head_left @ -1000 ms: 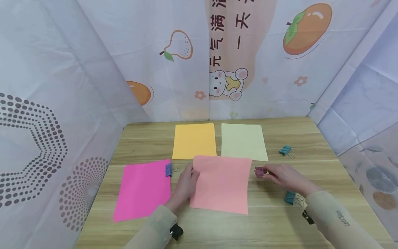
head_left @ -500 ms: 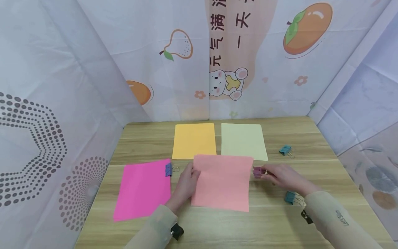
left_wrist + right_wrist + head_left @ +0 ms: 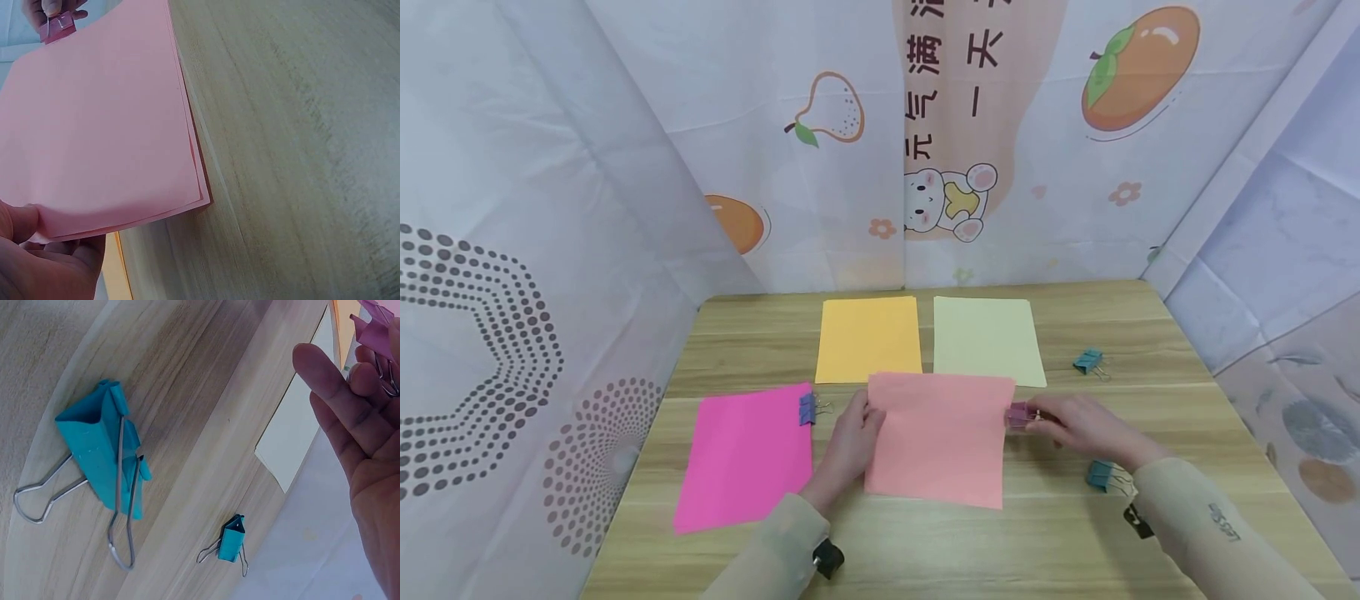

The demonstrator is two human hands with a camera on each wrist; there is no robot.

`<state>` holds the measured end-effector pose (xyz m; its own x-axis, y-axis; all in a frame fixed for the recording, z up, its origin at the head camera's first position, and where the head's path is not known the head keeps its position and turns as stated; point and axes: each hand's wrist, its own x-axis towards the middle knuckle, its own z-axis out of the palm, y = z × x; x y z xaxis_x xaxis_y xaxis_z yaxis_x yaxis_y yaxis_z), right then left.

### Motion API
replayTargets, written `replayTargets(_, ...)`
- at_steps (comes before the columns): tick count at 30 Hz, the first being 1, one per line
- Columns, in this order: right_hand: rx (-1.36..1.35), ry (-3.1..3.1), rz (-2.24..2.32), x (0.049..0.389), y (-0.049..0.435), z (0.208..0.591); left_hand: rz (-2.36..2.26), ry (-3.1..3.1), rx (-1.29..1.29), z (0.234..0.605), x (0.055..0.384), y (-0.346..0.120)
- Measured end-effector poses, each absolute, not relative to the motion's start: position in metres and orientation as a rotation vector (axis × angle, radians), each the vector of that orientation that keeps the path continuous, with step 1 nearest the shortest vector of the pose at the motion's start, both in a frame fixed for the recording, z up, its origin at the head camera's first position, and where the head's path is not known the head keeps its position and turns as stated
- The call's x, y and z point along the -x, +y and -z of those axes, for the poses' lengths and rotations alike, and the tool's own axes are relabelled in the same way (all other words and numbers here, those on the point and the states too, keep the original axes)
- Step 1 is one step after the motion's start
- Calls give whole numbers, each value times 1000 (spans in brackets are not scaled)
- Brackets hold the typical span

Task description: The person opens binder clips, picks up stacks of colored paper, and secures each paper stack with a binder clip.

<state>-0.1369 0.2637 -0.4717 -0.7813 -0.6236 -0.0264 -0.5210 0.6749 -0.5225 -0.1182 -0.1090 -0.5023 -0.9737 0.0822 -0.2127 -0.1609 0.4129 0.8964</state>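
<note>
A small stack of salmon-pink paper is tilted up off the table, its left edge pinched by my left hand. In the left wrist view the thumb lies on top and the fingers go underneath; several sheet edges show. My right hand pinches a purple-pink binder clip by its wire handles at the stack's right edge. From the left wrist, the clip overlaps the far edge of the paper. Its mouth is partly hidden in the right wrist view.
Magenta paper bearing a blue binder clip lies on the left. Yellow paper and pale green paper lie at the back. Two teal binder clips, a near one and a far one, rest on the right.
The purple-pink clip has moved left to the paper's right edge, closing the gap that was between them. The pink stack has shifted slightly right in my left hand.
</note>
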Motion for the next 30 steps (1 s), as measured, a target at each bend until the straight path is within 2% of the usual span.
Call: replayTargets(30, 898, 2646, 813, 136, 249, 469, -1627, 2428, 39, 506, 115, -106)
